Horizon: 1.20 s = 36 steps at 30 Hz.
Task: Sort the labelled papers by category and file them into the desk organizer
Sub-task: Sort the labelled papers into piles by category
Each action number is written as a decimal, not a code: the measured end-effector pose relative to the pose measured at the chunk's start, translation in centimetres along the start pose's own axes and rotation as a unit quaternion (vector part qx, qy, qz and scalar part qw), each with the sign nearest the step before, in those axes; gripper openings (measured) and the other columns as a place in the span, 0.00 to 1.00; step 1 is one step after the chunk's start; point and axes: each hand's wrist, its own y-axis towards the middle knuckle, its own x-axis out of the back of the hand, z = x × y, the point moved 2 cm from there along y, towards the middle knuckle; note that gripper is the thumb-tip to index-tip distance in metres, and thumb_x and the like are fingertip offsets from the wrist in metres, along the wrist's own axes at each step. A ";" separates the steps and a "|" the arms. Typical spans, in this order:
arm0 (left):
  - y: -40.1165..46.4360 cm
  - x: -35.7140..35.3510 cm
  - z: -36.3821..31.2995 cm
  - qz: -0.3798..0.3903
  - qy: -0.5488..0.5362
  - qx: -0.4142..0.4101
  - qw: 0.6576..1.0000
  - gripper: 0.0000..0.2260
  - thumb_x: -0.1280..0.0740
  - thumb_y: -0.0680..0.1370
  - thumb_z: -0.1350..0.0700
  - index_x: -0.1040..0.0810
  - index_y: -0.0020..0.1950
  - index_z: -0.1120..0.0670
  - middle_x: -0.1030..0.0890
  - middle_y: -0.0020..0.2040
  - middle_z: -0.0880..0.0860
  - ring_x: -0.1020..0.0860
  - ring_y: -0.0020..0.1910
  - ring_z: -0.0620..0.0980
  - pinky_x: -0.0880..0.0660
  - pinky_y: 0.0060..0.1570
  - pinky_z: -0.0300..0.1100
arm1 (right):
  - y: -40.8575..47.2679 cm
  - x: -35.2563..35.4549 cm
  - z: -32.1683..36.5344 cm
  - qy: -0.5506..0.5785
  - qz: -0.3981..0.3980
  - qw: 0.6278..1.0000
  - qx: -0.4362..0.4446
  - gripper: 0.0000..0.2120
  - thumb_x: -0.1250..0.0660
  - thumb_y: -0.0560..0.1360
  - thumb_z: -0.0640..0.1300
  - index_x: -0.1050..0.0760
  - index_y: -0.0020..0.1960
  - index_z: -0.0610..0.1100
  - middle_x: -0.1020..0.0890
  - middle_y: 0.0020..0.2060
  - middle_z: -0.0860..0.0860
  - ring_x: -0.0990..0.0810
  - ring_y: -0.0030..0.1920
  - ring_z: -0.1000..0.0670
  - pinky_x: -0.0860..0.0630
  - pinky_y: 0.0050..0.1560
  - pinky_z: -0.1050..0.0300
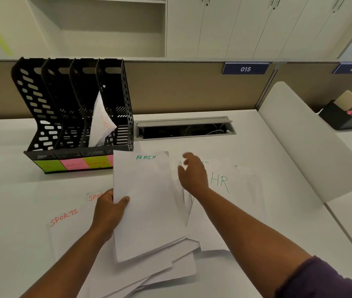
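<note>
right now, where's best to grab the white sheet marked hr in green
Pinch the white HR sheet at its bare right edge, coming from the right. It lies flat on the white desk, the right hand hovers over its left part, and other papers overlap that side.

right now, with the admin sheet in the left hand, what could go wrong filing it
1. The left hand pinches the ADMIN sheet by one edge only, so it may droop or slip on the way to the organizer.
2. The sheet covers the rightmost slot label, so it could go into the wrong slot; only that slot holds papers.
3. The right hand hovers over the loose pile beside the HR sheet and could scatter it.
</note>
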 end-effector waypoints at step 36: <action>1.6 0.7 2.0 0.020 -0.023 0.087 0.996 0.11 0.30 0.80 0.59 0.20 0.62 0.53 0.15 0.53 0.54 0.16 0.49 0.57 0.18 0.51 0.55 | 7.5 -3.1 -3.2 -0.174 0.070 0.975 -0.118 0.09 0.34 0.72 0.41 0.33 0.36 0.45 0.26 0.33 0.51 0.29 0.32 0.53 0.36 0.28 0.61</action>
